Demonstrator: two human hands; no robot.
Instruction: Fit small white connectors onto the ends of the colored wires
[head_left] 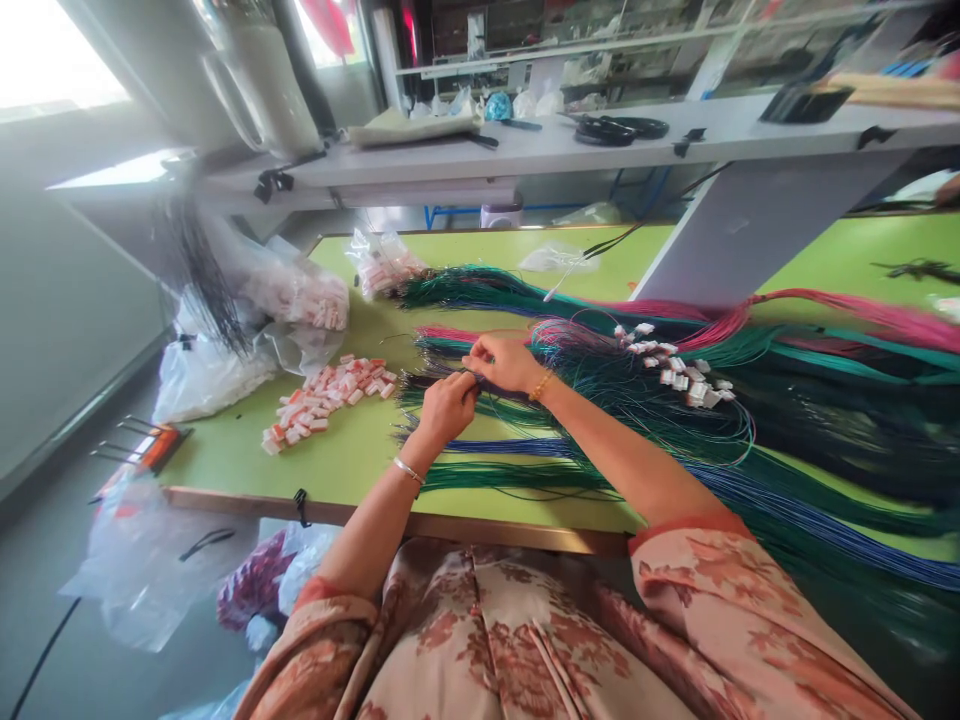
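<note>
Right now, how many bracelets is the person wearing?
2: a silver bangle on the left wrist by the left hand, and a gold bracelet on the right wrist by the right hand.

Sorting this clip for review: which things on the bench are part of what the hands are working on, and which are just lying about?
In hand:
left hand and right hand, pinching the dark wire ends
green wire bundle
blue wires
loose pink-and-white connectors

Lying about:
plastic bags
scissors on the grey shelf
orange tool at the green table edge
</note>
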